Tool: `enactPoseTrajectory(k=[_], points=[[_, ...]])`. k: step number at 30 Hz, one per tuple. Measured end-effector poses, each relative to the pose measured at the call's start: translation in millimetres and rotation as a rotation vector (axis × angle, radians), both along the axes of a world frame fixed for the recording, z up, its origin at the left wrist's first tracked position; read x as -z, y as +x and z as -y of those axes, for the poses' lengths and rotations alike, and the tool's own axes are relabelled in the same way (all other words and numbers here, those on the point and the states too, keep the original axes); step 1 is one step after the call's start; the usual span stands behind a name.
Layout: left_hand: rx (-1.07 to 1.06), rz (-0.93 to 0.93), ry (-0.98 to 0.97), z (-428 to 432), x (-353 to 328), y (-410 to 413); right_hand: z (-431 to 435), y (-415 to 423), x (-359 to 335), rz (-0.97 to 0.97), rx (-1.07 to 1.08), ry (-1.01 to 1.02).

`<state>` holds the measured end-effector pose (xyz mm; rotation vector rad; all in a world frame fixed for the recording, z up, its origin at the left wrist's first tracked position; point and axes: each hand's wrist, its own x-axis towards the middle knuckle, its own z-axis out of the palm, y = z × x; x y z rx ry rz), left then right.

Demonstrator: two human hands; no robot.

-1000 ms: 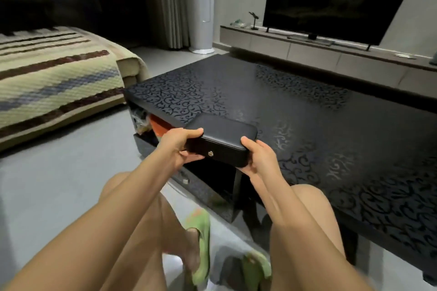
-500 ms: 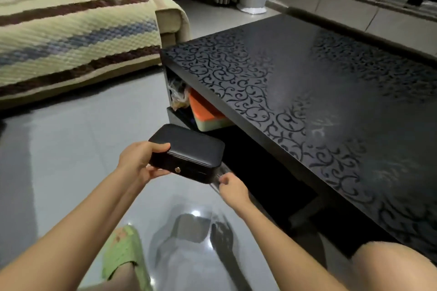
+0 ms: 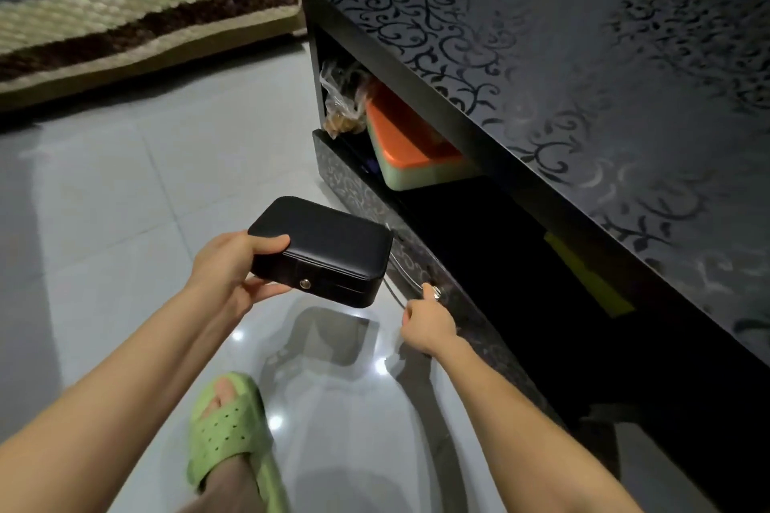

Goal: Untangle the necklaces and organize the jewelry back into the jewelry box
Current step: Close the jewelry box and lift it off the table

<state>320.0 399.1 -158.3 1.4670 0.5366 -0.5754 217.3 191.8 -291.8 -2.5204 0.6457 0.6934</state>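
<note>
While the left grip [image 3: 233, 275] holds the closed box [image 3: 325, 246] by its near corner, thumb on the lid, over the floor [image 3: 104, 221] just beside the bench [image 3: 583, 54], the right grip [image 3: 425, 321] curls round the drawer handle [image 3: 400, 262]. Green slipper [image 3: 225, 441] below.
</note>
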Motion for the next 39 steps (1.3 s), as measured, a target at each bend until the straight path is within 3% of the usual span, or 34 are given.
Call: enactPoseTrajectory(k=[5,8,10,12,13,15,17,20,25,30,35,39], points=[[0.011,-0.029,0.006,-13,20,-4,-34,-10,16,-0.056,0.018,0.102],[0.040,-0.033,-0.003,-16,23,-7,-55,-19,8,0.073,0.130,0.301],[0.066,-0.049,-0.017,-14,26,-11,-64,-25,-14,0.269,0.527,0.598],[0.095,-0.060,-0.023,-12,29,-17,-63,-30,-42,0.375,1.008,1.087],[0.119,-0.053,-0.021,-12,30,-19,-58,-33,-53,0.383,1.149,1.300],[0.179,-0.033,-0.026,-10,30,-24,-47,-42,-70,0.364,1.155,1.475],[0.223,-0.036,-0.050,-4,34,-33,-44,-53,-72,0.379,1.074,1.396],[0.304,-0.107,-0.054,11,43,-56,-38,-79,-65,0.451,1.180,1.214],[0.282,-0.263,0.166,16,63,-92,8,-121,-61,0.577,1.217,0.856],[0.305,-0.353,0.238,15,78,-113,34,-125,-65,0.462,1.044,0.767],[0.390,-0.320,0.242,24,82,-125,47,-121,-93,0.233,0.569,0.137],[0.426,-0.282,0.296,31,88,-134,31,-117,-69,-0.012,0.350,0.232]])
